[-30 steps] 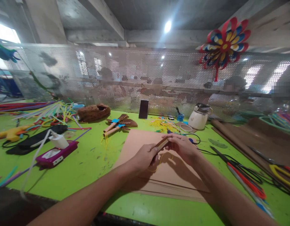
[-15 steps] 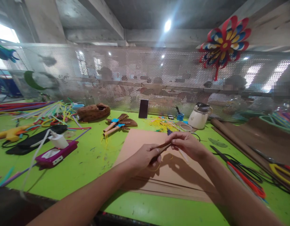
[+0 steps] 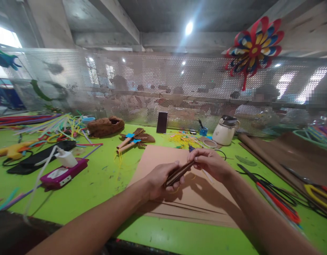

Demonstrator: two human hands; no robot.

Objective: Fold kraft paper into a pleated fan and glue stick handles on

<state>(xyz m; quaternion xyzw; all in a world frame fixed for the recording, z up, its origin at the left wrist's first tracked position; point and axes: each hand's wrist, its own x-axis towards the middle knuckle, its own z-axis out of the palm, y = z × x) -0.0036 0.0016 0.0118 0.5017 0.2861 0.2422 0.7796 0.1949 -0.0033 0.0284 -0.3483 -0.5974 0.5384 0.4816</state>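
My left hand (image 3: 158, 180) is closed around the lower end of a folded brown strip (image 3: 179, 173), with the thumb along its upper side. The fingertips of my right hand (image 3: 210, 163) pinch the strip's upper end. Pale edges show between its layers, and it slants up to the right. Both hands are above a stack of tan paper sheets (image 3: 155, 157). Thin yellow string shows beneath the fingers. A dark purple-handled tool (image 3: 191, 148), partly hidden, lies behind my right hand.
Scissors with red handles (image 3: 277, 202) and a brown sheet (image 3: 293, 156) lie right. A white kettle (image 3: 223, 131), phone (image 3: 162, 122) and brown feathered craft pieces (image 3: 135, 139) are behind. A purple power strip (image 3: 63, 175) and yellow glue gun (image 3: 14, 150) are left.
The brown strip has turned so that its layered edge shows more widely. My left fingers have opened a little beneath it, while my right hand stays at its upper end.
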